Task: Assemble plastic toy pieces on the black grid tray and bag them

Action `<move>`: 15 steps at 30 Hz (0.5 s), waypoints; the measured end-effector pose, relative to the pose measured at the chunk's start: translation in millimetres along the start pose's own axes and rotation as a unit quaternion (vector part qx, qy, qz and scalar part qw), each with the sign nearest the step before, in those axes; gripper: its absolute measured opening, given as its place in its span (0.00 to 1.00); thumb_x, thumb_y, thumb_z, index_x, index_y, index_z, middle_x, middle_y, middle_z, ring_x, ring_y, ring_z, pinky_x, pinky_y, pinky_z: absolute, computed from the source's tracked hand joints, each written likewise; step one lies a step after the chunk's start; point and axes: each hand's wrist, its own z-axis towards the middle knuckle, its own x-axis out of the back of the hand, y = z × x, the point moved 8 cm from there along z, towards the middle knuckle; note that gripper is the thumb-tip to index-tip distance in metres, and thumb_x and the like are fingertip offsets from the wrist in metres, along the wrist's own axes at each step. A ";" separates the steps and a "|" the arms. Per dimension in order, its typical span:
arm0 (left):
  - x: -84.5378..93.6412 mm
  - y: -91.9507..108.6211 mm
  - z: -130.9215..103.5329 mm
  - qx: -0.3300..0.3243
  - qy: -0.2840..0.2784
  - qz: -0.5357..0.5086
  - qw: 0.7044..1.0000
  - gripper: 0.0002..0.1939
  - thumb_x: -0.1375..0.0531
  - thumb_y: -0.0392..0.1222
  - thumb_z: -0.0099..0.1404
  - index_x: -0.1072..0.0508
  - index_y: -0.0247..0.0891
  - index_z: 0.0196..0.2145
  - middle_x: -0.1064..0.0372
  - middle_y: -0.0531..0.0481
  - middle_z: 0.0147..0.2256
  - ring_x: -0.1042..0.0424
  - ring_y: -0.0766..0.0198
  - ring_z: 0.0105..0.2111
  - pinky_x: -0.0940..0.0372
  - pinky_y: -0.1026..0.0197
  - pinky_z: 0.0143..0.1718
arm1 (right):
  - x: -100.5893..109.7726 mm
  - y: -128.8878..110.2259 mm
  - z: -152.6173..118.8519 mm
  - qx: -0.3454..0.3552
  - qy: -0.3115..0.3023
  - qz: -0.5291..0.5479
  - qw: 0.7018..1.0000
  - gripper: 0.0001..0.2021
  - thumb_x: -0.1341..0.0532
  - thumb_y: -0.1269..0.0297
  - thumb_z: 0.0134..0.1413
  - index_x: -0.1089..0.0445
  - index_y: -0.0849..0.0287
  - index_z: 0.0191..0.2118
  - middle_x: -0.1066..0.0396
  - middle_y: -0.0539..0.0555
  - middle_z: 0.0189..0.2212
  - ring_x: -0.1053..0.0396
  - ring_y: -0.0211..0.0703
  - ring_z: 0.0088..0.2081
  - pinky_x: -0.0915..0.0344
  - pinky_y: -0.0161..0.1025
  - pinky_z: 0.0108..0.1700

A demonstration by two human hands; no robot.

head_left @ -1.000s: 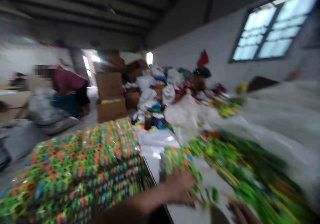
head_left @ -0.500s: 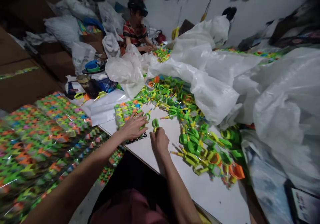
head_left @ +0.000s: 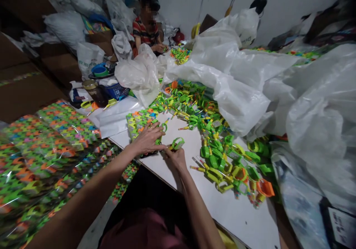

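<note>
My left hand [head_left: 147, 138] lies with outstretched fingers over the near edge of a block of packed green, orange and blue plastic pieces [head_left: 139, 120]. At its fingertips is a green loop-shaped piece [head_left: 164, 126]. Close beside it, my right hand [head_left: 177, 158] pinches a green plastic loop toy [head_left: 178, 143] with a yellow end, just above the white table [head_left: 183, 182]. The fingertips of both hands nearly meet; whether they touch is unclear. To the right spreads a heap of similar green and yellow loop toys [head_left: 214, 152], some with clear tubes of coloured bits.
Large translucent plastic bags [head_left: 222, 89] cover the heap's far side. Film-wrapped stacks of the packed pieces [head_left: 41, 160] stand at left. A jar [head_left: 94, 91] and blue basket [head_left: 116, 91] sit at the back left. Another person [head_left: 146, 30] works further back.
My right hand has moved slightly left and down toward my left hand, and the green loop toy in it has tilted to the right. My left hand stays over the packed pieces.
</note>
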 end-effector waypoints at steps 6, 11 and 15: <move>3.2 0.6 -0.3 -0.001 0.002 -0.013 1.000 0.30 0.39 0.64 0.59 0.27 0.38 0.50 0.32 0.39 0.55 0.46 0.43 0.63 0.55 0.37 0.64 | -15.5 7.0 12.0 0.058 -0.026 -0.044 0.997 0.12 0.41 0.57 0.50 0.30 0.61 0.28 0.29 0.51 0.23 0.36 0.40 0.26 0.38 0.34 0.30; 4.2 5.4 -1.2 -0.005 0.010 -0.018 1.000 0.29 0.39 0.62 0.61 0.28 0.37 0.51 0.31 0.39 0.53 0.46 0.42 0.63 0.56 0.37 0.64 | -20.2 -0.6 2.6 0.150 -0.022 -0.205 0.967 0.11 0.46 0.66 0.51 0.28 0.62 0.35 0.26 0.56 0.31 0.31 0.42 0.33 0.36 0.36 0.39; 0.8 8.6 -0.9 -0.016 -0.010 -0.020 1.000 0.34 0.41 0.64 0.61 0.35 0.45 0.60 0.34 0.39 0.56 0.48 0.41 0.64 0.56 0.34 0.62 | -26.7 -2.4 3.0 0.156 -0.056 -0.363 0.917 0.13 0.47 0.68 0.54 0.27 0.62 0.42 0.26 0.57 0.33 0.30 0.43 0.35 0.37 0.35 0.39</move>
